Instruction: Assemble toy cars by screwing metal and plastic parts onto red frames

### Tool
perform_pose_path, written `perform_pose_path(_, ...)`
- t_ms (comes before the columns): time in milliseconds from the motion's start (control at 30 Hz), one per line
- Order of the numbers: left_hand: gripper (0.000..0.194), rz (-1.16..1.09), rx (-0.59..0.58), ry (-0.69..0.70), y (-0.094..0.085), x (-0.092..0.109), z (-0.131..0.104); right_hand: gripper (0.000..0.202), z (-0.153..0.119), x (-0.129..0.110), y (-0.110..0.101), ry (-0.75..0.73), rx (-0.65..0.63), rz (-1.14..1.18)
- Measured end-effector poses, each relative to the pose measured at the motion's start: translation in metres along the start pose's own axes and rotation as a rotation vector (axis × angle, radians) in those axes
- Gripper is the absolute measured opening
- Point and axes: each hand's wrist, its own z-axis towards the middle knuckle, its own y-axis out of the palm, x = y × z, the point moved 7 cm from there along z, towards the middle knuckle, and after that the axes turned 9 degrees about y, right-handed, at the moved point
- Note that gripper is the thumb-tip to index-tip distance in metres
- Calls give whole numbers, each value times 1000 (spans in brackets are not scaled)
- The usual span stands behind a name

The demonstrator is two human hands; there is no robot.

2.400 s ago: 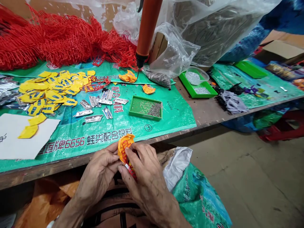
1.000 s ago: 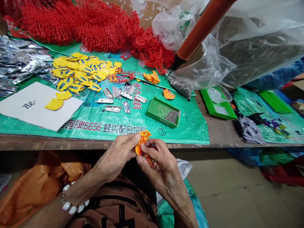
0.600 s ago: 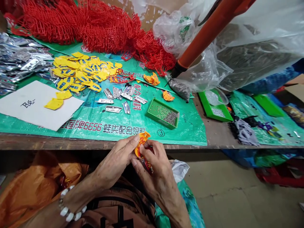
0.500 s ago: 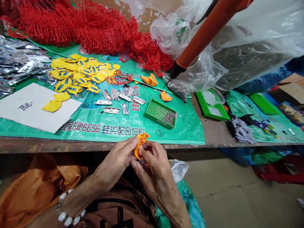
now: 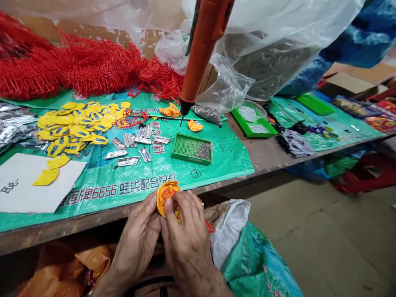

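Observation:
An orange plastic part with red pieces inside it is held between both hands at the table's front edge. My left hand grips its left side. My right hand presses its fingers on the red piece in the orange part; more red and yellow material shows partly behind the fingers. Beyond the hands lie a green tray of small screws, several silver pieces and another orange part. An orange electric screwdriver hangs tip down above the table.
Yellow pieces are heaped at the left, beside a white card. Red plastic frames line the back. A second green tray sits to the right, and a teal sack stands below the table edge.
The view has turned to the right. The orange part is now tilted with its inner side and the red piece more visible, and my right hand's fingers lie over it.

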Motion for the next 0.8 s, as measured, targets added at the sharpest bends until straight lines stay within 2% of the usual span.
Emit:
perform_pose_path(167,19,41,76,-16,-9,-6,-1,35,-1,2,-2,15,38,45)
perform_pose_path(233,21,60,70,-15,-9,-6,-1,34,2,4,-5,39,45,109)
perform_pose_path(333,22,95,59,-10,-6,-3,-1,22,7,10,-12,104,104,193)
perform_pose_path(433,26,158,6,-42,4,-1,-3,13,7,17,-16,161,171,199)
perform_pose_path(500,32,251,-68,-47,12,1,-4,17,6,19,-15,153,191,195)
perform_pose_path(600,37,492,-133,40,17,11,-4,31,2,20,-19,115,256,262)
perform_pose_path(667,35,635,-111,136,14,21,-3,34,1,23,-26,106,297,361)
perform_pose_path(733,29,690,-89,214,12,29,-3,32,3,28,-32,131,259,507)
perform_pose_path(800,24,661,-118,250,14,34,-1,29,6,33,-34,173,150,681)
